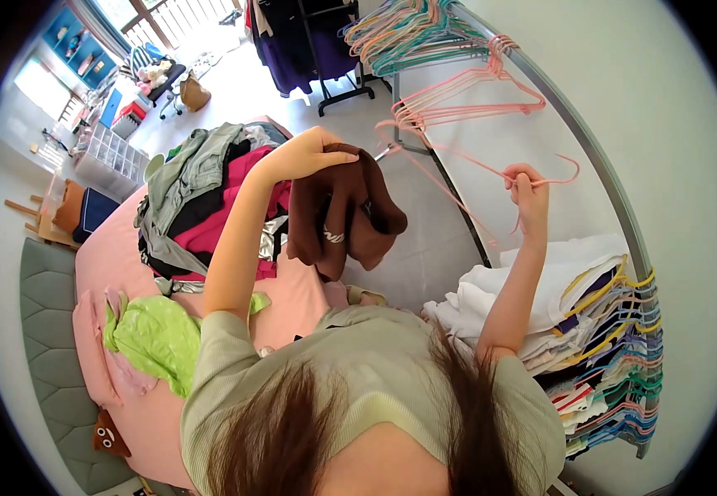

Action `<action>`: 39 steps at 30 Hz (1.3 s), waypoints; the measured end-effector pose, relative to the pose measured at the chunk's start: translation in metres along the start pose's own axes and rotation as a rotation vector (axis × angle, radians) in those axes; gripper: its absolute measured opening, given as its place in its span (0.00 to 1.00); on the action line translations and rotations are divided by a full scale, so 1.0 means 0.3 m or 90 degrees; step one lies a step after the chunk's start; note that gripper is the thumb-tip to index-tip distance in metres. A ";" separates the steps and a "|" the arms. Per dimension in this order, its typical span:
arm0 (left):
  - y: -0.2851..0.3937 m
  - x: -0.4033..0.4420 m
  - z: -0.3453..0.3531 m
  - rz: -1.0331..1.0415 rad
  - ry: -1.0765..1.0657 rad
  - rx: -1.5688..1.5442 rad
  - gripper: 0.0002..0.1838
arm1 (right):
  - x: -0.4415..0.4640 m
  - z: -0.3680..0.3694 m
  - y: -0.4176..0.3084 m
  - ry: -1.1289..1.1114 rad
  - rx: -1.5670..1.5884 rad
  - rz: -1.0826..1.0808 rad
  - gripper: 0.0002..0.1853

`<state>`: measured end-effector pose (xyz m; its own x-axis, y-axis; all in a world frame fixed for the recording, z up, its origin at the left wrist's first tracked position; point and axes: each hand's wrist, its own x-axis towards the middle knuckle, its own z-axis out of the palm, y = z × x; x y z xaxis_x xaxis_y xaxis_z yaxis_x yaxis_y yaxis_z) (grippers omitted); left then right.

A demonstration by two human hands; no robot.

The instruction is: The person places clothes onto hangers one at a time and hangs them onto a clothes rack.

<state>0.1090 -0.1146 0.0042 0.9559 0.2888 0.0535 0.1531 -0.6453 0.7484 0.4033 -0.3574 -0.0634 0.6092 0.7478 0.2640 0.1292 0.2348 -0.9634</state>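
Observation:
My left hand [313,155] is closed on the upper edge of a dark brown garment [343,207]. The cloth hangs down in folds, with a bit of pale lettering on it; its exact kind cannot be made out. Off to the right, my right hand [528,198] grips a pink clothes hanger [577,171] near its hook. The hanger is tilted, its body stretching left toward the brown garment, and no clothing is on it. Behind it, several pink hangers [474,97] hang from the rack's rail.
A metal clothes rack [573,112] curves along the right wall, with bunched hangers [412,37] and hung white clothes [499,293]. On the left, a pink-sheeted bed [139,413] carries a clothes heap [193,186] and a lime-green garment [156,331]. Another rack [317,50] stands farther back.

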 end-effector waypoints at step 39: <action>0.003 0.013 -0.001 -0.056 -0.070 0.246 0.24 | 0.185 0.119 -0.064 -0.145 -0.170 -0.086 0.10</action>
<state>0.1128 -0.1137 0.0053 0.9530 0.2905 -0.0856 0.2976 -0.8459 0.4426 0.4067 -0.2981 -0.0286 0.3877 0.8470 0.3636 0.4146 0.1921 -0.8895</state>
